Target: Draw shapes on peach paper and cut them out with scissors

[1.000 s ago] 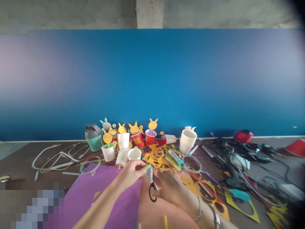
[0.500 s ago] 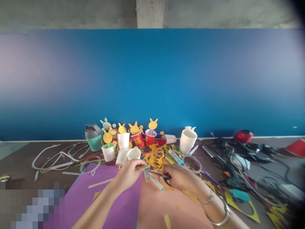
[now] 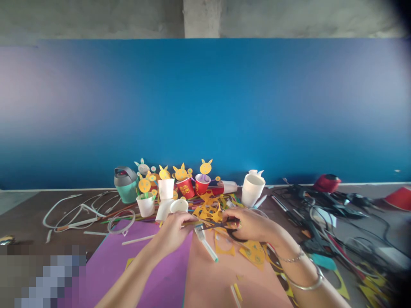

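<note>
My left hand (image 3: 178, 226) pinches a small piece of yellow paper over the seam of the purple sheet (image 3: 160, 273) and the orange sheet (image 3: 208, 278). My right hand (image 3: 245, 224) is closed round the handles of black scissors (image 3: 236, 234), whose blades point left toward my left fingertips and look parted. Just below the blades a white stick with a teal end (image 3: 210, 251) lies on the orange sheet. Yellow paper scraps (image 3: 255, 254) lie beneath my right hand. Beyond my hands is a heap of cut yellow paper (image 3: 210, 209).
White cups (image 3: 252, 192) and red cups (image 3: 185, 188), some with yellow rabbit faces (image 3: 206, 167), stand near the blue wall. A green lidded container (image 3: 126, 188) and white cables (image 3: 80, 211) are at left. Black cables (image 3: 349, 205) tangle at right.
My right hand and the scissors have moved slightly up and right, uncovering yellow scraps. The scissor blades have parted. White and yellow strips on the orange sheet have shifted right.
</note>
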`<state>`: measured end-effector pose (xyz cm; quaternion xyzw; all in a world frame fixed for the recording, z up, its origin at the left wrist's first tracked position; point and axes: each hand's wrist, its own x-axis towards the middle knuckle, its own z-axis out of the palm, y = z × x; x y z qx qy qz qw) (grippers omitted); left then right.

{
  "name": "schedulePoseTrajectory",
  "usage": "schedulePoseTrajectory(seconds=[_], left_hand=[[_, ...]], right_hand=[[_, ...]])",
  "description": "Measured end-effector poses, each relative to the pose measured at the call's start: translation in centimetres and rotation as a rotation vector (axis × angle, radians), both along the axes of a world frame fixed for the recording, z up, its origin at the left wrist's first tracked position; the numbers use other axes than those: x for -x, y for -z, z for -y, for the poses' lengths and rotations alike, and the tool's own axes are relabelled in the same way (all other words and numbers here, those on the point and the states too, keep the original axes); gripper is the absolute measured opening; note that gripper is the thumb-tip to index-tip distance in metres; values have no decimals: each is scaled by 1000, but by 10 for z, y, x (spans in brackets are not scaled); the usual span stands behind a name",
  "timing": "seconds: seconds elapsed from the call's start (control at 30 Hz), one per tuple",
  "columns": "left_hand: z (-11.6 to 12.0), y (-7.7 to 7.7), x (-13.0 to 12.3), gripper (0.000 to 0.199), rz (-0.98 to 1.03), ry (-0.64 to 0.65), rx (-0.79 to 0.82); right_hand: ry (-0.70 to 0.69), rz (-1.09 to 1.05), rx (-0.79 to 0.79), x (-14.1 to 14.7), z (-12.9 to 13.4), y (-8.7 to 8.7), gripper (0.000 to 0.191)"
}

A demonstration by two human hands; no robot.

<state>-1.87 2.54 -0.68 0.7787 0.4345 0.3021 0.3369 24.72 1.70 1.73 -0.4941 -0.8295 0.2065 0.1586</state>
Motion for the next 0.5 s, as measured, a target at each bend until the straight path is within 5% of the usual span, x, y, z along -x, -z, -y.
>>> schedulePoseTrajectory(seconds=[0.5], left_hand=[[7,-8,-2,16,-77,52,-71]], right_hand=[[-125,-68,-25,23,8,-2,30]])
